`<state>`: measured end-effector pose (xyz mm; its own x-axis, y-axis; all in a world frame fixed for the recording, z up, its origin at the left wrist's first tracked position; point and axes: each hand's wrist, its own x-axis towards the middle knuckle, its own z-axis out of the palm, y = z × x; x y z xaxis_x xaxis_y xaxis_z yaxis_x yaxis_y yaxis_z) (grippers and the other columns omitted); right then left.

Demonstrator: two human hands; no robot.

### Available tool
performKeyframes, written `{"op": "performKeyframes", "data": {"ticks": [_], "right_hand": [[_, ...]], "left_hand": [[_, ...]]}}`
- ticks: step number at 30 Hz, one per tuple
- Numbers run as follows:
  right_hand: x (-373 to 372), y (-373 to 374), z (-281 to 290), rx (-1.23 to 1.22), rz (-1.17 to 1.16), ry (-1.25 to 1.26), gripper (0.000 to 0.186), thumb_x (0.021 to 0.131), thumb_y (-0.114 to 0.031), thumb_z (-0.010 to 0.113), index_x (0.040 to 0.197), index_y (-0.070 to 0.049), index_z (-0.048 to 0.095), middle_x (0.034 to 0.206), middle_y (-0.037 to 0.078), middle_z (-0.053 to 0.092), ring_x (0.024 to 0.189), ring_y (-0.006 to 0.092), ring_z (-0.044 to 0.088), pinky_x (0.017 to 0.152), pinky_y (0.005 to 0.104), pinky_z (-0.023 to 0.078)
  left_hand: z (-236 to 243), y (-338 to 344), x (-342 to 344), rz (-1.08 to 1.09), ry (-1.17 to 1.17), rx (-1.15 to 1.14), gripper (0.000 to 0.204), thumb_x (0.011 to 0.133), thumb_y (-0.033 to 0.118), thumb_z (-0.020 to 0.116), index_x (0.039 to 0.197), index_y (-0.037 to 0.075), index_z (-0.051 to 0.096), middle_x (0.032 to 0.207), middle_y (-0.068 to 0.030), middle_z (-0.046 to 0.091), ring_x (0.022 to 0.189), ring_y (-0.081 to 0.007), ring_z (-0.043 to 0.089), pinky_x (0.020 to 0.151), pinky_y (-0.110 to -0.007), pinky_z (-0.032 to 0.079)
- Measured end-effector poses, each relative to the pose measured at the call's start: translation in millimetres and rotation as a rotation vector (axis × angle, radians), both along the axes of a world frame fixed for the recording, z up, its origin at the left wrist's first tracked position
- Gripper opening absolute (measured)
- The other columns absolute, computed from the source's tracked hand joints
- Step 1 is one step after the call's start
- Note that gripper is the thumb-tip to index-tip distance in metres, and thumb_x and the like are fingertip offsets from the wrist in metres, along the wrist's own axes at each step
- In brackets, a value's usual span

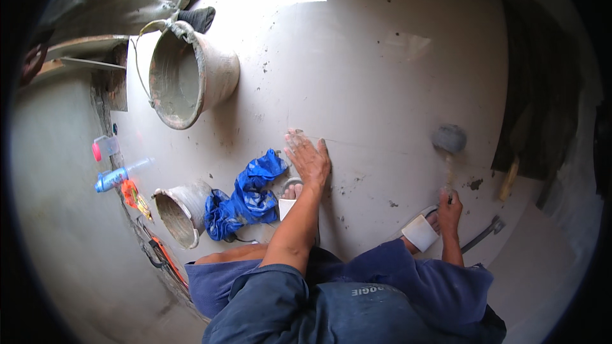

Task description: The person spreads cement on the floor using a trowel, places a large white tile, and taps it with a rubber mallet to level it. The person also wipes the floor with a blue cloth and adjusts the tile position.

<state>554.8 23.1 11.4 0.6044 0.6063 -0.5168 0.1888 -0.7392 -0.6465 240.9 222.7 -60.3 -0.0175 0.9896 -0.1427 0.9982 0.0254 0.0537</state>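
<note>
My left hand (pixel 309 160) lies flat on the pale floor tiles (pixel 376 108), fingers stretched out, close to a thin joint line. In my right hand (pixel 451 209) is the handle of a rubber mallet (pixel 449 138). Its dark grey head points away from me, slightly blurred, and I cannot tell whether it touches the tile. Beside my left forearm a crumpled blue cloth (pixel 245 197) lies on the floor, near my sandalled foot. Crumbs of mortar dot the tile between my hands.
A large mortar-stained bucket (pixel 220 70) is at far left, with a smaller tipped bucket (pixel 197 204) nearer. Bottles, including a blue-capped one (pixel 112 179), line the left wall. A hammer (pixel 484 232) and a wooden-handled trowel (pixel 509 181) are at right. Another person's legs (pixel 115 0) show at upper left.
</note>
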Motion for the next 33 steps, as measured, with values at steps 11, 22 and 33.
{"op": "performKeyframes", "data": {"ticks": [11,22,33], "right_hand": [[-19,76,-5,0.175,0.474,-0.134,0.028,0.092,-0.026,0.061,0.104,-0.001,0.059,0.084,0.021,0.066,0.076,0.0409,0.065,0.067,0.0441,0.051],[-30,115,0,-0.078,0.726,-0.220,0.037,0.093,-0.038,0.058,0.095,-0.001,0.055,0.078,0.023,0.064,0.073,0.0434,0.063,0.065,0.0487,0.049],[0,134,31,0.211,0.400,-0.124,0.034,0.094,-0.033,0.056,0.107,-0.002,0.055,0.078,0.022,0.064,0.074,0.0439,0.062,0.066,0.0486,0.049]], "left_hand": [[14,-23,5,-0.129,-0.029,-0.109,0.076,0.095,0.047,0.045,0.146,-0.007,0.025,0.155,-0.0264,0.016,0.146,-0.0393,0.008,0.115,-0.058,0.004],[17,-19,6,-0.149,-0.008,-0.068,0.076,0.094,0.047,0.048,0.144,-0.006,0.028,0.153,-0.0272,0.020,0.145,-0.0394,0.013,0.114,-0.059,0.008],[6,189,67,-0.174,-0.076,-0.080,0.088,0.095,0.059,0.035,0.150,-0.006,0.011,0.158,-0.0242,0.007,0.147,-0.0361,0.001,0.118,-0.049,0.001]]}}
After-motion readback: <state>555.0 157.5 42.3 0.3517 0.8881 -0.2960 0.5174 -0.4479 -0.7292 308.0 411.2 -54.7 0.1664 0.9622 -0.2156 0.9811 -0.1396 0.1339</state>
